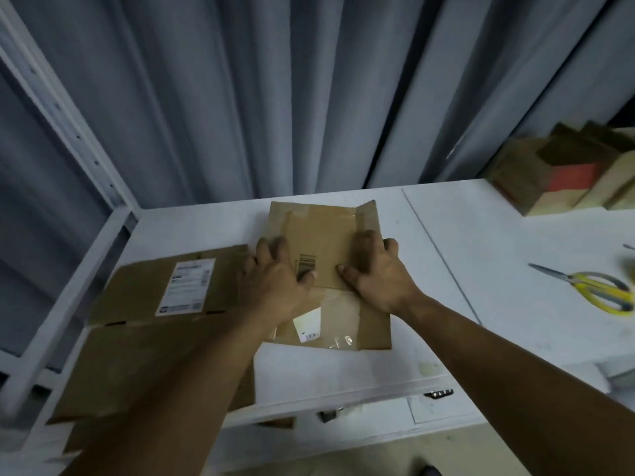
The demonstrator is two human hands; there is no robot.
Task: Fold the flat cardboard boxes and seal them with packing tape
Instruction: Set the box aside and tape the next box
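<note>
I am watching the flat cardboard box (323,235) lying in the middle of the white tabletop (446,269), its barcode (305,264) facing up. My left hand (275,283) is clutching its left edge, thumb by the barcode, and my right hand (376,269) is gripping the right edge, thumb on top. More flattened cardboard (137,297) is lying just to the left; yellow-handled scissors (598,290) are resting well apart on the right.

The left hand (275,280) and right hand (374,273) grip a flat box (323,235) lying on the table (481,269). Just left of the grip lie flattened boxes (165,293). Well to its right lie scissors (598,290), with folded boxes (563,173) behind them.
</note>
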